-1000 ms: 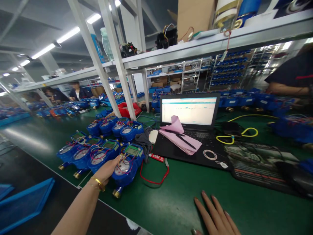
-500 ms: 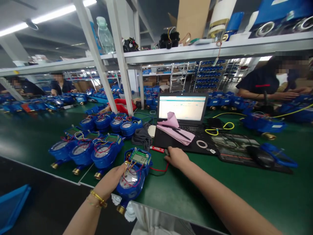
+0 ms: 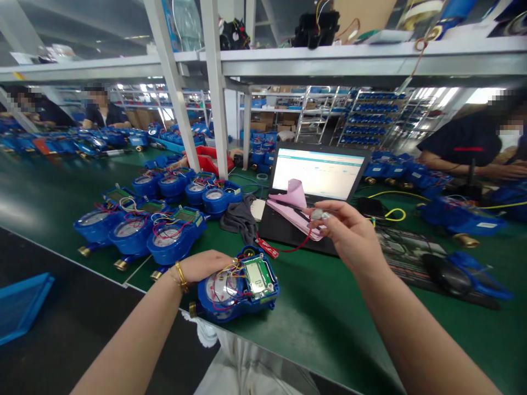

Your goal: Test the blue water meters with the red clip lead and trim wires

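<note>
Now: green bench [image 3: 321, 312], near edge: blue meter [image 3: 242, 288] lies face-up, left hand [image 3: 201, 265] clasped over its left side. Right hand [image 3: 348, 233], raised to the right, pinches silver tip [image 3: 319, 215] of red lead [image 3: 294, 248]. Looks like the hookup step; next move needs a steady meter & fine aim.

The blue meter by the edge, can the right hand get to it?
Probably yes. Only bare green table lies between the right hand and the blue meter, though it pinches a small silver piece and the left hand covers the meter's left side.

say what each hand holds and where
Left hand grips the blue meter by its dial end; right hand pinches the red wire at its silver tip.
</note>
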A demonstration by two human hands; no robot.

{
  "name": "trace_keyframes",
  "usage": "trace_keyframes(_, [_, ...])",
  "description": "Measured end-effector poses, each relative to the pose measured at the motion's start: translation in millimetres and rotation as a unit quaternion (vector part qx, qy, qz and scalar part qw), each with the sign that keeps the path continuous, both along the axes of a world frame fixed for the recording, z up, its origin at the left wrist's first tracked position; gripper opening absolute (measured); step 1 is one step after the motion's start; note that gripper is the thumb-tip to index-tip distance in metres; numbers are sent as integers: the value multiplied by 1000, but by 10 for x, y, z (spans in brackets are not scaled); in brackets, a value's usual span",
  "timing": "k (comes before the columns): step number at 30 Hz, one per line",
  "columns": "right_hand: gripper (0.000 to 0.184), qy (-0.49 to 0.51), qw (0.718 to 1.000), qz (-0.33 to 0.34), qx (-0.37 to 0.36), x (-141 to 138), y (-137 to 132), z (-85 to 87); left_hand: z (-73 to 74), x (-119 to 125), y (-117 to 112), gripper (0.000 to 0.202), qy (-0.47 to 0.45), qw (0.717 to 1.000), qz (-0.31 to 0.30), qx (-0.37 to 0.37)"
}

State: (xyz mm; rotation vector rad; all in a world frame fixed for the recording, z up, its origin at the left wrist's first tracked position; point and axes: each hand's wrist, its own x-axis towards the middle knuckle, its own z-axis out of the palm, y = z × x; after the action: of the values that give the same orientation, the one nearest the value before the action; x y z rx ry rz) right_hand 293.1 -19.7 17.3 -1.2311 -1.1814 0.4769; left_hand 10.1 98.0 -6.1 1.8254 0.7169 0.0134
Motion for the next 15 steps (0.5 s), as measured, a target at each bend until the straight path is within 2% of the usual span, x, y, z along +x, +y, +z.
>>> trace_keyframes(2, [20,6,999,41,10,-127,-23,-24,65,55,5,49,13,999,-3,30])
trace_keyframes(5, [17,6,995,96,8,-270,-44,-68,183,58,-103,51,6,993,41,108])
trace_keyframes(7, [12,-3,992,124,0,-321,-51,-90,277,31,-250,49,-9,979,91,185])
trace_keyframes(10, [8,-36,988,146,-12,-339,-55,-114,411,5,-557,33,-31,945,138,294])
trace_keyframes(12, [12,-55,987,151,-15,-330,-56,-132,458,17,-781,20,-40,925,133,354])
trace_keyframes(15, [15,-92,985,149,-10,-310,-56,-163,435,78,-1051,12,-19,901,107,421])
